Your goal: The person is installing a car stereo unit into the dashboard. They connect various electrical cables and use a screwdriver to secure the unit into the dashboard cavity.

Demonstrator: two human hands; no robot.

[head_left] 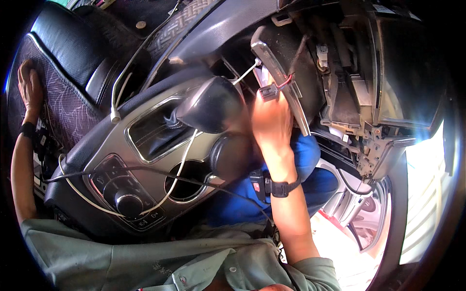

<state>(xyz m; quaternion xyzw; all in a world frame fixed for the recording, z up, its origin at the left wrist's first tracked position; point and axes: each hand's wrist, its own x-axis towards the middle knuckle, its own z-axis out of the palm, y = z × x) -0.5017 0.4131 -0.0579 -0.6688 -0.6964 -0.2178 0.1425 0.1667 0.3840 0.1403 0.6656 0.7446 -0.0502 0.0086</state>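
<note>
My left hand [30,92] lies with fingers stretched out on the dark patterned seat [63,92] at the far left. My right hand [272,121] is closed in a fist beside a dark trim panel [279,68] with a shiny edge strip. What its fingers hold is hidden. A small black connector [268,92] on a red wire hangs just over that hand. A thin white cable [182,169] runs from the panel's edge, passes behind the gear lever [213,104] and loops over the centre console [104,145].
An opened dashboard [344,92] with exposed brackets and plugs stands at the right, beside a dark screen [412,72]. A black cable [150,169] crosses the console and its round knob [129,202]. A pale cable [116,99] hangs over the console's far edge. An open door [369,213] is lower right.
</note>
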